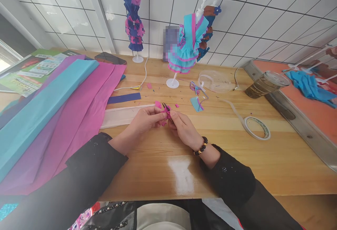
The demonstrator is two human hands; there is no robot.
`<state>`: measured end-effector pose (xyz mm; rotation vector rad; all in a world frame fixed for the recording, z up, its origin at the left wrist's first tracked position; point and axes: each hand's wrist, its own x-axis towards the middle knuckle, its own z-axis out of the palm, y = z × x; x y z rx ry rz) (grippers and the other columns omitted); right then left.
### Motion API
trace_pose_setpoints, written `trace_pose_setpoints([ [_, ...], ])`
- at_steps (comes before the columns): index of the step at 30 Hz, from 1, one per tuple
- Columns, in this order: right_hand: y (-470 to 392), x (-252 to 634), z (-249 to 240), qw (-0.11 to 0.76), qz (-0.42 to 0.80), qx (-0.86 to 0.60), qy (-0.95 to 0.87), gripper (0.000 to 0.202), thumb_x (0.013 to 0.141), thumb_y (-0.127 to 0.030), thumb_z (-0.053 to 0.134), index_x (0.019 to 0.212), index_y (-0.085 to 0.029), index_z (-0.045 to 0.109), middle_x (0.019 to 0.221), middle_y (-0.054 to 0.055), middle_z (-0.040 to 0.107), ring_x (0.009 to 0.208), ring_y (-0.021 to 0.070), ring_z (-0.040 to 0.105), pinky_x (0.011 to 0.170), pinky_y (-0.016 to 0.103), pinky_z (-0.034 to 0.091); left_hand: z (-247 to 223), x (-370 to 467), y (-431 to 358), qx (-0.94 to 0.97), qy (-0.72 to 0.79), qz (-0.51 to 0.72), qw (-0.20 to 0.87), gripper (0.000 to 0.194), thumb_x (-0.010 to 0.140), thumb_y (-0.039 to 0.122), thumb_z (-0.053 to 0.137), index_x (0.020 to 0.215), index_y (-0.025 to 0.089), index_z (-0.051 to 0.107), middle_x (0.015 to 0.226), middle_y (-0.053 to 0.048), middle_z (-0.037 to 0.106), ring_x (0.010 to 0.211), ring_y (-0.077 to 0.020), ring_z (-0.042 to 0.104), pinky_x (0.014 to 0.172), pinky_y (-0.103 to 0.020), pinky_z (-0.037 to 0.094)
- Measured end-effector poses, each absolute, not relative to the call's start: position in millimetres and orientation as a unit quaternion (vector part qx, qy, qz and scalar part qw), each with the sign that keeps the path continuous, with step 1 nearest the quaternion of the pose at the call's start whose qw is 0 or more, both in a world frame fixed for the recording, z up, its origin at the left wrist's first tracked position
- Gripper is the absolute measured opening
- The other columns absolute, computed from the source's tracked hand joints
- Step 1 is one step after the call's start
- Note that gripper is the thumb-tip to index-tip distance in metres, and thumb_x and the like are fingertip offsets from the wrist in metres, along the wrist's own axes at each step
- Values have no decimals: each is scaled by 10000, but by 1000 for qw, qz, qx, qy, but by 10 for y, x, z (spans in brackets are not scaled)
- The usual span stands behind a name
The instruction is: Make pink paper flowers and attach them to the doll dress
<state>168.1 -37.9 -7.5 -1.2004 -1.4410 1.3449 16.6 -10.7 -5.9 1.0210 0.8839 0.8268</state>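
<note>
Near the middle of the wooden table (pixel 147 174), my left hand (pixel 147 118) is closed on a small piece of pink paper (pixel 163 122). My right hand (pixel 181 124) is closed beside it, with a dark pointed tool (pixel 165 106) showing at its fingertips against the pink paper. How the right fingers hold the tool is partly hidden. A white strip (pixel 118 116) lies left of my hands, with a dark blue strip (pixel 125 98) behind it. Small pink scraps (pixel 177 105) lie just beyond the fingertips.
Stacked coloured paper sheets (pixel 79 93) cover the left side. Small dress forms stand at the back, one in turquoise (pixel 188 44), another in blue and pink (pixel 134 23). To the right are a tape roll (pixel 256 128), a lidded cup (pixel 265 84) and a metal-edged orange surface (pixel 302 114).
</note>
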Motion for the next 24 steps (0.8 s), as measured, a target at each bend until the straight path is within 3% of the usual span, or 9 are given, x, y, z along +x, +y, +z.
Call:
trace_pose_setpoints([
  [12,-373,1714,-63,389,441,-496,-639,386,906,-457,311,693,-181,478,586,-16,446,521,101,393,474,218,319,-35,164,-94,469,406,370,691,278,671,338,698,839,149,582,618,0,587,512,-73,496,502,-200,366],
  [24,-380,1703,-24,364,409,-495,-675,384,921,-428,293,710,-180,495,607,-10,484,583,114,457,549,238,346,-60,162,-71,500,402,364,675,155,732,294,626,761,163,549,571,19,563,481,-70,475,473,-193,355],
])
